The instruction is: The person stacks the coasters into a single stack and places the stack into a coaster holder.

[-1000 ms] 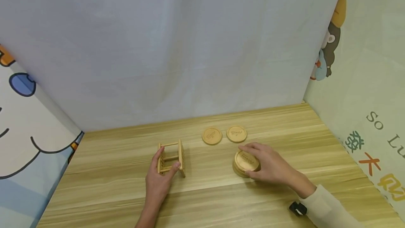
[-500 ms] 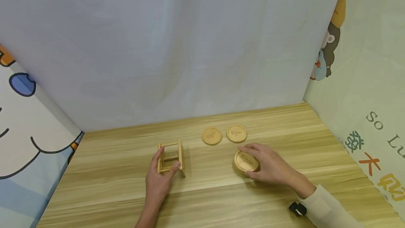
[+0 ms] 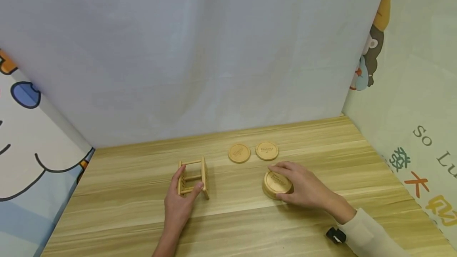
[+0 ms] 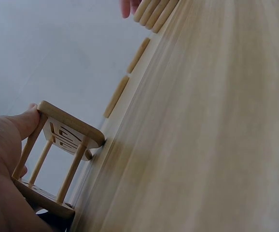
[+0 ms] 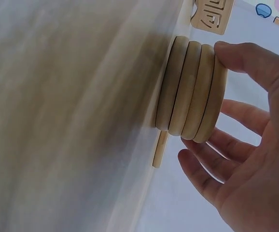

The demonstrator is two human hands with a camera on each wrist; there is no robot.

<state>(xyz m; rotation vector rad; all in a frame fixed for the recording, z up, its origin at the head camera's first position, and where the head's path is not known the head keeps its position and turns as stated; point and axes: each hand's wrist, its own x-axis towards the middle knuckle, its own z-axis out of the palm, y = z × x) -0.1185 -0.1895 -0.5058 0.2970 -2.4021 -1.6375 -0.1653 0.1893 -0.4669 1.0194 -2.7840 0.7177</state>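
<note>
My left hand [image 3: 178,207] holds a small wooden coaster rack [image 3: 205,177], two cut-out panels joined by thin rods. In the left wrist view the thumb presses on one panel of the rack [image 4: 72,123], which stands on the table. To the right, a stack of several round wooden coasters [image 3: 277,181] rests on the table. My right hand [image 3: 303,187] grips the stack near its top. The right wrist view has the thumb on the edge of the top coaster [image 5: 216,96], with the other fingers around the far side, partly hidden.
Two loose coasters, one [image 3: 239,153] left of the other [image 3: 267,151], lie flat behind the stack. A pale curtain [image 3: 214,70] rises at the table's back edge. Printed cloths hang at both sides. A small black device [image 3: 336,235] sits by the right wrist.
</note>
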